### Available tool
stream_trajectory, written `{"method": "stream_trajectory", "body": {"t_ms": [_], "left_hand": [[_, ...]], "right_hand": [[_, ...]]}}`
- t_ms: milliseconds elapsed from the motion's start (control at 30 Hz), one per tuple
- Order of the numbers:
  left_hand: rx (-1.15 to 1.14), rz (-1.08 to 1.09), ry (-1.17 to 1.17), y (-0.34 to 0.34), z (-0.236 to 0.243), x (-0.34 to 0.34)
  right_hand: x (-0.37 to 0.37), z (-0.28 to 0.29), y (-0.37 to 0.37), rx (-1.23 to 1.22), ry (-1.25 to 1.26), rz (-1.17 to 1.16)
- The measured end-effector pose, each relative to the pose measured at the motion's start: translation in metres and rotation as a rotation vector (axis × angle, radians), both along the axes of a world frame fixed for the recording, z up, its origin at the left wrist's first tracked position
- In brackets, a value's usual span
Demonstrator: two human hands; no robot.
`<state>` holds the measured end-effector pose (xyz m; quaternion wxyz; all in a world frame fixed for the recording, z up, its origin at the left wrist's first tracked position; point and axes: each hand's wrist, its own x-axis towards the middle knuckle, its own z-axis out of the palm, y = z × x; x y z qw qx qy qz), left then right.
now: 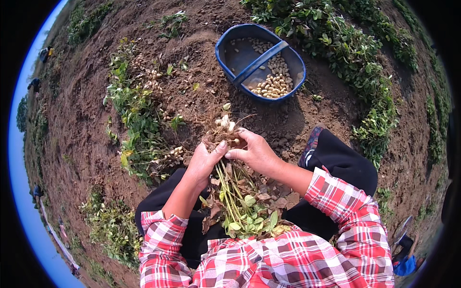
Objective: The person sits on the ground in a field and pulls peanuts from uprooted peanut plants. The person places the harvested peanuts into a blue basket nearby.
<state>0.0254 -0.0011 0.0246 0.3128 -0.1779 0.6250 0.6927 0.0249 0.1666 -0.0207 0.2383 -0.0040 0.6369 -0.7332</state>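
Head view, peanut plants (231,188) in hands (260,152), long axis fore-and-aft, roots (211,138) away

Bare left hand (204,162) and bare right hand (257,152) close together, fingers (248,136) curled, thumbs (220,147) nearly meeting, red-and-white plaid-sleeved arms (343,197) bent inward.

We're outdoors in really bright daylight, pretty much surrounded by crumbly brown soil (72,158), lumpy in places. We've got leafy green rows (353,62) down the right, plus a strip of blue sky (19,158) and a dark tree (22,114) way off far left.
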Motion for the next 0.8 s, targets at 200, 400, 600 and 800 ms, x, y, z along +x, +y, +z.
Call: {"method": "stream_trajectory", "body": {"t_ms": [200,400,600,800], "left_hand": [[-0.084,-0.012,0.000,-0.006,-0.007,0.000],[-0.070,0.120,-0.051,-0.001,-0.008,-0.001],[-0.178,0.109,0.072,0.001,-0.017,-0.002],[-0.258,0.015,0.130,-0.001,-0.018,0.000]], "right_hand": [[-0.007,0.010,0.002,-0.053,-0.121,0.058],[-0.011,0.006,0.006,0.292,0.313,0.241],[-0.016,0.012,0.010,0.557,0.473,0.334],[-0.021,0.008,0.009,0.352,0.238,0.365]]}}
